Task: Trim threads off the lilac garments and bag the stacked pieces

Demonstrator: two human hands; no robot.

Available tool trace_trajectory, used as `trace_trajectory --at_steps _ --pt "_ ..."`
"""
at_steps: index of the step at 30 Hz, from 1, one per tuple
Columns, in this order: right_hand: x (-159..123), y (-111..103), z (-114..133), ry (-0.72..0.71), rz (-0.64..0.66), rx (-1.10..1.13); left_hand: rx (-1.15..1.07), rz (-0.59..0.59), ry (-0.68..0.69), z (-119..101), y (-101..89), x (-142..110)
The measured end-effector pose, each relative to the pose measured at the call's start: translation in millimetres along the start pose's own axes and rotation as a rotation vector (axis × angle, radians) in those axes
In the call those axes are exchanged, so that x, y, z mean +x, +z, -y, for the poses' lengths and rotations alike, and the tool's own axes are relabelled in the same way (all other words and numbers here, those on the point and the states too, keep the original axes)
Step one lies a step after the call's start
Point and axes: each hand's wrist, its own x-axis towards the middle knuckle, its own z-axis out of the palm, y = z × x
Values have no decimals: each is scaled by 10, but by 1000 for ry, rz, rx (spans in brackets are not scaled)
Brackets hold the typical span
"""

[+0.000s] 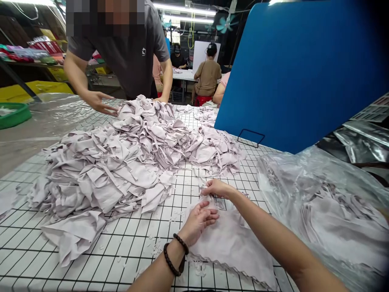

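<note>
A stack of pale lilac-grey fabric pieces point(234, 247) with wavy edges lies on the white table with black grid lines. My left hand point(200, 219), two dark bead bracelets on its wrist, rests on the stack's upper left part with its fingers stretched out. Just beyond it, my right hand point(217, 188) pinches a narrow end of a fabric piece at the stack's far edge. What lies right under its fingertips is partly hidden. A large loose heap of the same fabric pieces point(106, 174) spreads to the left and ahead.
A clear plastic bag point(319, 174) with folded fabric stands at the right. Behind it a blue panel point(291, 73) leans, with a black wire stand point(251, 138) at its base. Across the table a co-worker point(121, 61) reaches to the heap. Small scraps point(154, 245) dot the grid.
</note>
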Motion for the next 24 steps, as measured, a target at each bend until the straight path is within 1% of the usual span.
trace_trajectory --at_steps 3,5,8,11,14,16,19,21,24 --pt "2 -69 4 14 86 318 -16 14 4 1 -12 -6" --pt "23 -139 33 -5 108 517 -22 19 -1 2 -24 -8" --pt "63 -280 115 -65 52 716 -26 21 -10 5 -46 -4" --pt "79 -425 233 -125 -16 776 -29 15 -17 17 -65 7" --pt "40 -495 342 -225 -71 716 -47 6 -27 29 -75 16" --pt "-24 -469 376 -302 -115 609 -67 0 -36 18 -75 14" --pt "-182 -329 342 -410 -203 383 -126 11 -59 -57 -55 -12" --pt "-324 -205 276 -498 -269 205 -190 53 -54 -148 -18 -41" --pt "-548 -40 175 -655 -349 -105 -224 126 23 -302 66 -77"
